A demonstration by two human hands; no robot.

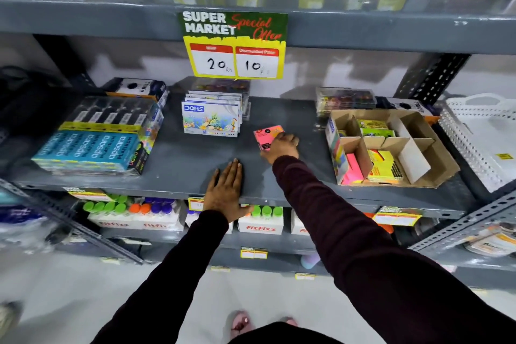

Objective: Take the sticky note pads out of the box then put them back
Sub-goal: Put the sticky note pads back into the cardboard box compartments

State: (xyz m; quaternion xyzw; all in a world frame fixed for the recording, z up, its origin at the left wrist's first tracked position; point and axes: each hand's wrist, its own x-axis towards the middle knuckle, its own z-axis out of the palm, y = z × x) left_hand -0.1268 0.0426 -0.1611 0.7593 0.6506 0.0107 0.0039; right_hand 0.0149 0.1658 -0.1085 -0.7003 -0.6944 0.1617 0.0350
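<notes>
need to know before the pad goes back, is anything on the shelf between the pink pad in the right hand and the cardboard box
Nothing visible stands in the way. The right hand holds the pink pad over bare shelf, and the stretch from there to the cardboard box on the right is open. The left hand lies flat on the other side.

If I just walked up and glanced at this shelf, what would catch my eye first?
Probably the yellow and green "Super Market Special Offer" price sign hanging from the shelf edge above, at top centre. Below it, the person's right hand has a bright pink sticky note pad in its grip on the grey shelf, while the left hand lies flat near the front edge. To the right sits an open cardboard box with dividers, holding more pink and yellow pads.
</notes>
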